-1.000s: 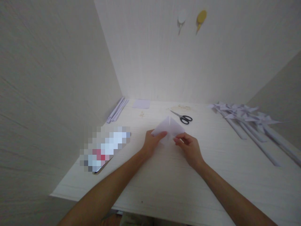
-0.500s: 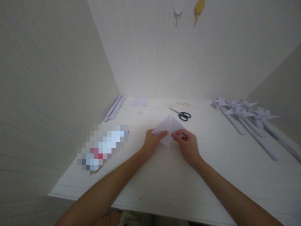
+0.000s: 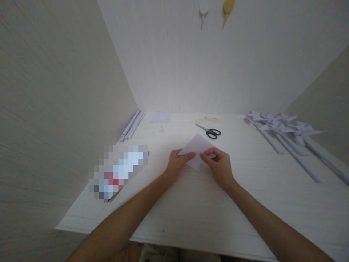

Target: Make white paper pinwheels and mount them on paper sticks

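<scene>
Pale lilac paper, folded into a flat pointy shape, sits on the table pinched between both hands: left hand nips its left edge with thumb and fingers, right hand clamps its right side. Looks like mid-fold to me, pressing a crease down, so the next move probably wants the edges lined up and a firm swipe along the fold. Just beyond the right hand are black scissors, further right a bunch of paper pinwheels, and off past the left hand some rolled paper sticks.

Both forearms reach forward, left hand and right hand close together, fingertips pinched.
</scene>
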The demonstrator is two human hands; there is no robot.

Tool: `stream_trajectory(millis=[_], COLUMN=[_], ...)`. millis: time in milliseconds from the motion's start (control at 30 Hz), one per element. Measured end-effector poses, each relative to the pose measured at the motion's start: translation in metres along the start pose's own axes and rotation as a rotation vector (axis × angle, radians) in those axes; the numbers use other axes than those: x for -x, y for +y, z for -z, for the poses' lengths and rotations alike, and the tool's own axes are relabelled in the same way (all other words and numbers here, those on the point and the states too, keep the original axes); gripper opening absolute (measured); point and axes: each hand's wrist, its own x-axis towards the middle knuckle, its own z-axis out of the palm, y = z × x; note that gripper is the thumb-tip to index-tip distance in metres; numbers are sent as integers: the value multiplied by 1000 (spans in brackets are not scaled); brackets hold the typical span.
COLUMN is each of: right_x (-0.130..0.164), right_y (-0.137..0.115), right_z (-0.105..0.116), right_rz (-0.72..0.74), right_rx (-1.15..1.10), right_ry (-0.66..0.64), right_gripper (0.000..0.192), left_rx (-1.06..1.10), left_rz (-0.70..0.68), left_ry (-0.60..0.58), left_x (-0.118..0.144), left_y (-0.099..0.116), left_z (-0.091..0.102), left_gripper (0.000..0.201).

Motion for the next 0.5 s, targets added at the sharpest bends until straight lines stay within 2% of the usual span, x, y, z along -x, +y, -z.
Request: stream_trajectory(millis=[133, 200, 367, 500], right_x=[-6, -9, -10, -10], right_y=[1, 2, 5, 7], right_z=[10, 14, 18, 18], right_rz=[32, 71, 107, 120], right_rx=[81, 118, 117, 123], right_ry=[-109, -166, -291, -330], right_gripper=[19, 17, 13, 14], left_rx=[71, 26, -267, -365], left_rz=[110, 163, 131, 103], left_ry=[-172, -214, -173, -184], left_x=[-1, -1, -2, -2], left_y=[7, 9, 6, 4], left_z=[3, 4, 4, 5], left_gripper=[22, 23, 23, 22])
